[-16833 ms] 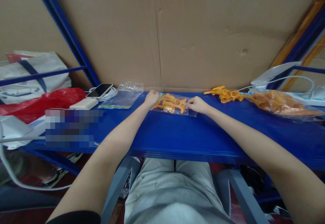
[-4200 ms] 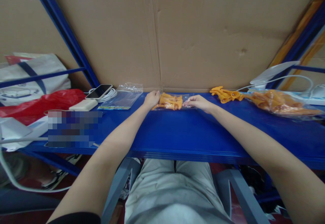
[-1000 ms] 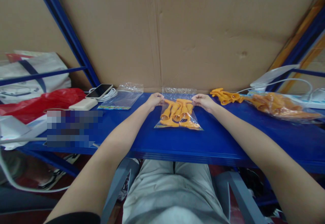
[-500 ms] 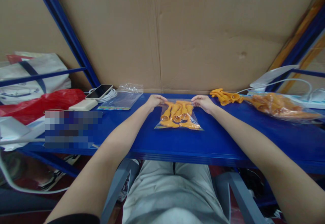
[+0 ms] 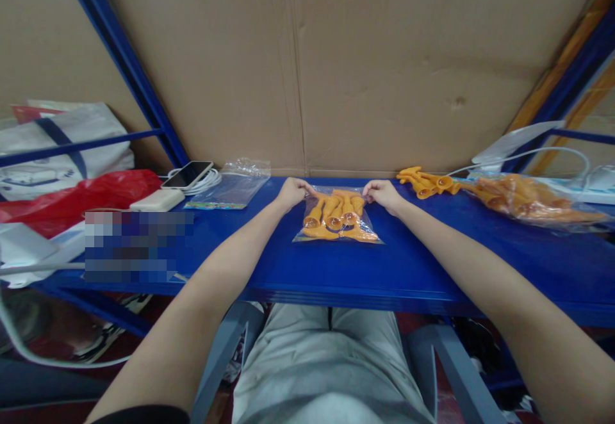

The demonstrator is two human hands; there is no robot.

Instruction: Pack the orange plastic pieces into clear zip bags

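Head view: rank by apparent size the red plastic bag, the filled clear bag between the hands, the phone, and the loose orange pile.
Largest to smallest, as seen:
1. red plastic bag
2. filled clear bag, pinched at its top corners by the left hand and right hand
3 and 4. loose orange pile and phone look alike; not ranked.

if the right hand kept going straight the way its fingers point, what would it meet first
The right hand points left along the top edge of the clear bag, so it would likely meet the left hand at the other corner; depth is uncertain.
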